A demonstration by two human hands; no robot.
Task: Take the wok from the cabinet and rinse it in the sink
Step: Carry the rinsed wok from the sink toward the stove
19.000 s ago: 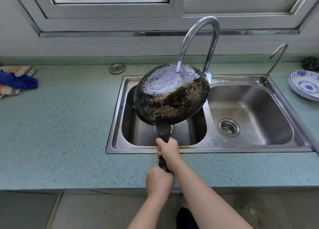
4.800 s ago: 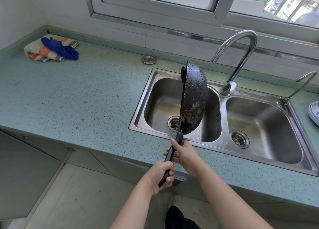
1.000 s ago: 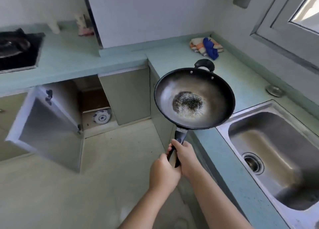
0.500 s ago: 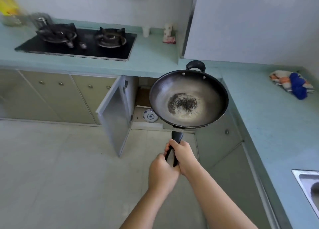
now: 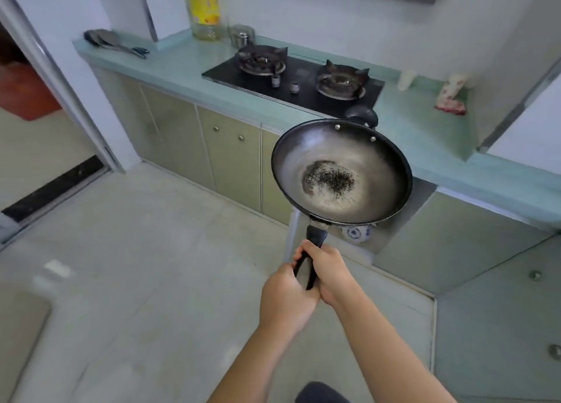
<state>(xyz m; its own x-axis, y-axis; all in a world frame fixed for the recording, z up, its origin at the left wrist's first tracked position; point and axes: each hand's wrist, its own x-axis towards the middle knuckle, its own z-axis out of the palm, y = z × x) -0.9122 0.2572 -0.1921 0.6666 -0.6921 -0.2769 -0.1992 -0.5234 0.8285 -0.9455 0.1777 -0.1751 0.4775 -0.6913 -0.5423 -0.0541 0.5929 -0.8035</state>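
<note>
Wok (image 5: pixel 341 172) out of cabinet (image 5: pixel 408 220), level ahead of my grip; left hand (image 5: pixel 285 299) and right hand (image 5: pixel 329 269) both wrapped round handle (image 5: pixel 315 238); sink not in view, rinse unconfirmed

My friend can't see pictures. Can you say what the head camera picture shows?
A person's left hand and right hand both hold the handle of a black wok in the air, with a dark speckled patch in its middle. Behind it are a teal counter with a two-burner gas stove and green cabinets.
</note>
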